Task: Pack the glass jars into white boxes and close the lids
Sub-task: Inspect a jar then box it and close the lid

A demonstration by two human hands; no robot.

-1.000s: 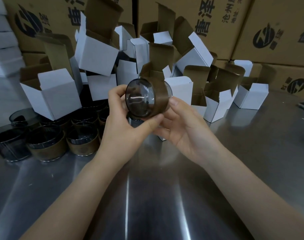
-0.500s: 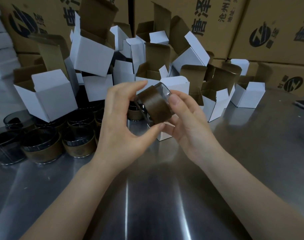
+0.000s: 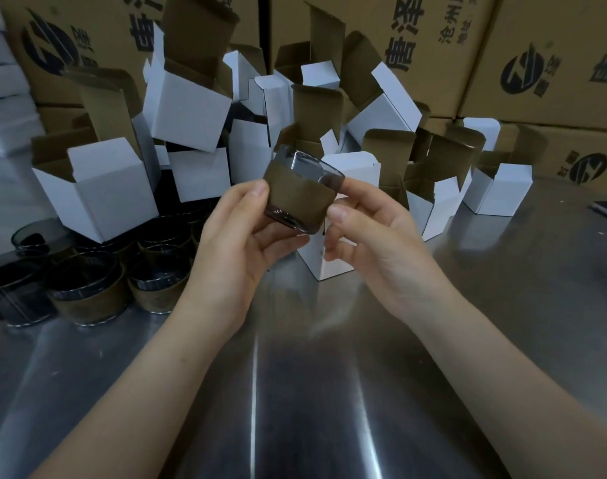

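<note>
Jar: the jar (image 3: 300,198) is held in the air between both hands. It is tilted, with its mouth up and away from the person, probably so it can be checked or lined up for boxing.
Band: a brown paper band (image 3: 295,197) wraps the jar's wall, most likely as padding.
Left hand: the left hand (image 3: 239,243) pinches the jar, thumb on the band and fingers curled under the base to carry the weight.
Right hand: the right hand (image 3: 374,250) pinches the jar's other side, which helps steer it.
White box: a white box (image 3: 350,171) stands just behind the jar, within easy reach; I cannot tell if it is open.
Open boxes: the open boxes (image 3: 188,108) are piled behind and left of the jar with their flaps up, ready to fill.
Spare jars: the spare jars (image 3: 87,292) are grouped well left of the jar on the table (image 3: 295,392).
Stage: judged early, as this jar is not yet boxed.
</note>
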